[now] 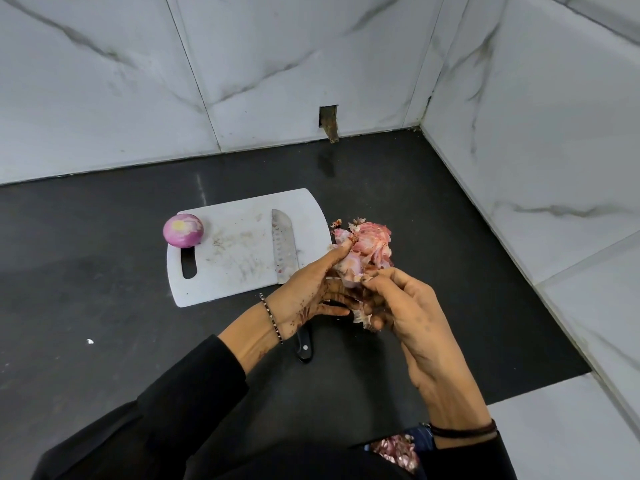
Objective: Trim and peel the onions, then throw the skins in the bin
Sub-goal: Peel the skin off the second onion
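A peeled purple onion [183, 230] sits on the far left corner of the white cutting board [239, 251]. A knife [284, 247] lies on the board's right side, its black handle sticking out under my left wrist. My left hand [311, 292] cups a heap of pink onion skins [367, 247], with the thumb pressed on top of the heap. My right hand [398, 306] pinches more skins against the bottom of that heap. Both hands hover just right of the board.
The dark countertop [104, 306] runs into a corner of white marble walls [277, 64]. A small white scrap [90, 341] lies on the counter at the left. Near the bottom edge, under my right wrist, more purple onion skins [394, 452] show.
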A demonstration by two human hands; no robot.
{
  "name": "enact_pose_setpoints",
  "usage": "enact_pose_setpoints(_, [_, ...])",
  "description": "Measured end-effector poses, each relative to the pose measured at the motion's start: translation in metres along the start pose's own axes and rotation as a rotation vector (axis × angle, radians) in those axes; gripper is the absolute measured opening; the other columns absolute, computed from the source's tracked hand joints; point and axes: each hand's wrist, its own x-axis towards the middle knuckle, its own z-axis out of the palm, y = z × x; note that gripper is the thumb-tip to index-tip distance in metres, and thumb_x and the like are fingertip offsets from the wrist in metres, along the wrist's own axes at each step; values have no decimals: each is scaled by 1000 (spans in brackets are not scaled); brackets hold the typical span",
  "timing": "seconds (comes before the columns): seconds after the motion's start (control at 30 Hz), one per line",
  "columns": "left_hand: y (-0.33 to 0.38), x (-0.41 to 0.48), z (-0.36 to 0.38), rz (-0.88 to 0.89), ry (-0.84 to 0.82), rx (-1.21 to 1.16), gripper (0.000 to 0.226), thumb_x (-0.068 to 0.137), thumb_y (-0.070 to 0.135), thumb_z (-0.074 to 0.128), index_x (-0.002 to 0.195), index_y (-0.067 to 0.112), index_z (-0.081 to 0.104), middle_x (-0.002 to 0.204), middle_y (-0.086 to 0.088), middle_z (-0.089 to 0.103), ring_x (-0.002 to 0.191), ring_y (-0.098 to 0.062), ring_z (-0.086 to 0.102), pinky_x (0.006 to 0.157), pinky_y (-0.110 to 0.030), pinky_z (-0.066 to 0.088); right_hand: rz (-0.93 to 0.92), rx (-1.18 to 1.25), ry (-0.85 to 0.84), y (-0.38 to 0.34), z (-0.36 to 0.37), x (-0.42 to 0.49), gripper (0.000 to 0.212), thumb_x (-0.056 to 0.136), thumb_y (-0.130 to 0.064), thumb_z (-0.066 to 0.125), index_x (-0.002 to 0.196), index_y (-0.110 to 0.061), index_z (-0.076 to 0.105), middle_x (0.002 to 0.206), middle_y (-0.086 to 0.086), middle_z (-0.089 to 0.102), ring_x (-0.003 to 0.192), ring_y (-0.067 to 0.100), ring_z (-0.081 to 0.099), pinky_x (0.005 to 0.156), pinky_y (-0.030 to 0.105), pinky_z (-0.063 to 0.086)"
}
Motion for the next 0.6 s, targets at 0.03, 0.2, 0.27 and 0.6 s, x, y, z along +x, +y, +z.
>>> enact_pose_setpoints(0.03, [0,1,0,-3,3,12,62,86,69,50,112,17,71,102,-15,74,98,-28,70,94,-44,54,0,-3,0,0,0,0,17,97,-22,62,89,-12,74,79,4,69,72,18,54,61,28,43])
enact_pose_setpoints(0.2, [1,3,3,0,54,18,57,84,70,50,104,21,73,99,-14,75,99,-30,71,94,-47,54,-6,-13,-6,0,0,1,16,95,-22,63,84,-15,72,73,1,65,72,20,52,61,29,42])
enact_pose_setpoints(0.27, [2,4,4,8,83,24,54,84,69,51,96,22,75,97,-13,75,97,-29,71,93,-46,54,-13,-12,-6,0,0,1,16,94,-23,64,84,-14,71,72,2,63,72,21,52,61,29,42])
enact_pose_setpoints(0.6, [-1,1,-4,-16,98,-147,51,91,62,50,107,18,69,97,-12,74,94,-27,70,90,-44,55,-44,51,27,-3,-5,1,16,97,-18,64,92,-5,72,68,0,64,60,10,55,52,20,43])
